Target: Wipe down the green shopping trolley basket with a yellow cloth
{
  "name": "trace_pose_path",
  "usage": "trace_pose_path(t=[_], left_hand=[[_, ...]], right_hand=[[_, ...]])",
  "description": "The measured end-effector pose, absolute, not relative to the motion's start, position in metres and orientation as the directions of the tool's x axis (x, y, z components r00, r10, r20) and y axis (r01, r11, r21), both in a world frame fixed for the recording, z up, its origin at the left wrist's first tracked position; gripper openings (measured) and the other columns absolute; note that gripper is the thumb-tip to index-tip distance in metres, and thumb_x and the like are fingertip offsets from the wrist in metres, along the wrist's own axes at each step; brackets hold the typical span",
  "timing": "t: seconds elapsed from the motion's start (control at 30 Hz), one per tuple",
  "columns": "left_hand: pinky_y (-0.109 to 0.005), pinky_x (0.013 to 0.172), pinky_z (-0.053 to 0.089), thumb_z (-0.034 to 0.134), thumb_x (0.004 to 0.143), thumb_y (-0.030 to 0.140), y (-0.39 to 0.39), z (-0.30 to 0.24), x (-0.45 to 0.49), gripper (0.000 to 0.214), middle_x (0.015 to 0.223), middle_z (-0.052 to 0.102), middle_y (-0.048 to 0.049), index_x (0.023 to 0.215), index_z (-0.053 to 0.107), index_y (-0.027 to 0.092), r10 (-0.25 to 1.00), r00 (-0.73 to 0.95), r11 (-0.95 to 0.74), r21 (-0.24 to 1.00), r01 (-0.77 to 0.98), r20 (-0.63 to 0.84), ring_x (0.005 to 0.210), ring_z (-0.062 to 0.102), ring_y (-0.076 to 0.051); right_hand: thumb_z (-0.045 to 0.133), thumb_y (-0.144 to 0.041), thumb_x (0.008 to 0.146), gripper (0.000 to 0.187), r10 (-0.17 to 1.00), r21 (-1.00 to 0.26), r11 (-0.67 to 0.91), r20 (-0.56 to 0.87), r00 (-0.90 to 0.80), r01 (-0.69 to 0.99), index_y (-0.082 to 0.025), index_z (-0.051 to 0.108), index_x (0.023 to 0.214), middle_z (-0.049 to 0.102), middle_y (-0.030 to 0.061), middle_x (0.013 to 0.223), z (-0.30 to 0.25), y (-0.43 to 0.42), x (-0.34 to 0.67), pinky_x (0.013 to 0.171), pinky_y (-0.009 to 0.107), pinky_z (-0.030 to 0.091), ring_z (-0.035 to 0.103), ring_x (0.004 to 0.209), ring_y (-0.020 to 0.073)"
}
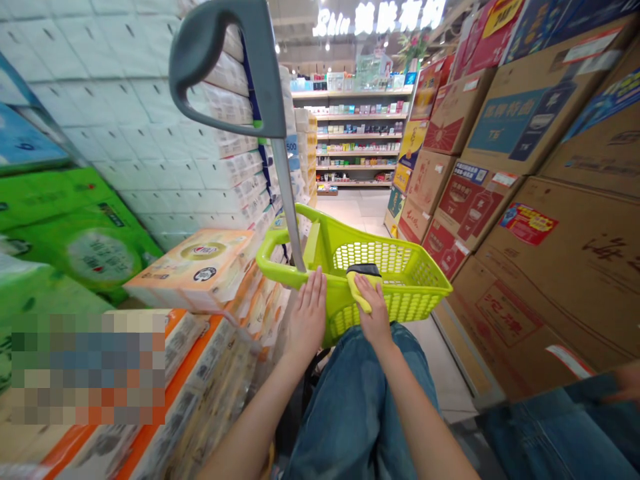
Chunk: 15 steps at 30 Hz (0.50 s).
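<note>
A lime-green plastic shopping basket (345,293) with perforated walls stands in front of my knees. From its left end rises a metal pole (286,200) topped by a dark grey loop handle (273,100). My left hand (311,307) lies flat on the basket's near rim, close to the foot of the pole, fingers stretched out and holding nothing. Farther right along that rim, my right hand (373,307) presses a yellow and dark grey cloth (364,272) against the edge, its fingers over the fabric. The inside of the basket shows only in part.
Packs of tissue paper (195,267) are piled close on my left, below a tall white stack (125,120). Cardboard cartons (565,267) form a wall on the right. Shelves of small goods (357,127) stand at the aisle's far end. Another person's denim-clad leg (565,427) shows at lower right.
</note>
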<state>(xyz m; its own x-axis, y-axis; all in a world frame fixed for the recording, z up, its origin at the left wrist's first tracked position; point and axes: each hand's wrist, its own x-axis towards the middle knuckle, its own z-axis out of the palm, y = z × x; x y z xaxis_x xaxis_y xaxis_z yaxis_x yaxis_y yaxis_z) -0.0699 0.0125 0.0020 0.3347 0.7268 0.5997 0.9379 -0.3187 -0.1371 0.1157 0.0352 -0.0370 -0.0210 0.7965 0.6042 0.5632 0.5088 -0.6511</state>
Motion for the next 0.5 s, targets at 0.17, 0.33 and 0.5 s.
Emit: trace_pose_path(t=[0.17, 0.33, 0.5], left_hand=[[-0.042, 0.12, 0.028, 0.029, 0.088, 0.001, 0.013, -0.001, -0.068, 0.071, 0.162, 0.015, -0.0128, 0.155, 0.006, 0.008, 0.721, 0.325, -0.328, -0.111, 0.938, 0.612, 0.15, 0.012, -0.022], [-0.043, 0.12, 0.029, 0.03, 0.088, 0.002, 0.013, 0.0, -0.068, 0.07, 0.161, 0.016, -0.0137, 0.155, 0.008, 0.008, 0.725, 0.321, -0.324, -0.11, 0.94, 0.61, 0.15, 0.012, -0.022], [-0.039, 0.122, 0.025, 0.032, 0.09, 0.006, 0.012, 0.002, -0.069, 0.067, 0.161, 0.018, -0.0118, 0.154, 0.013, 0.007, 0.735, 0.328, -0.305, -0.142, 0.942, 0.594, 0.15, 0.009, -0.021]], right_hand=[[0.045, -0.02, 0.086, 0.052, 0.783, -0.709, 0.377, 0.588, 0.204, 0.596, -0.022, 0.056, 0.136, 0.055, 0.0076, 0.142, -0.057, 0.04, 0.151, 0.121, 0.058, 0.014, 0.043, 0.139, 0.0247], [0.045, -0.017, 0.083, 0.051, 0.824, -0.787, 0.327, 0.509, 0.25, 0.524, -0.02, 0.06, 0.132, 0.058, 0.0098, 0.139, -0.025, 0.042, 0.086, 0.12, 0.059, 0.016, 0.046, 0.136, 0.0267], [0.041, -0.012, 0.084, 0.06, 0.805, -0.706, 0.52, 0.594, 0.001, 0.48, -0.022, 0.049, 0.142, 0.049, 0.0048, 0.148, 0.0, 0.034, 0.036, 0.122, 0.047, 0.021, 0.041, 0.141, 0.0194]])
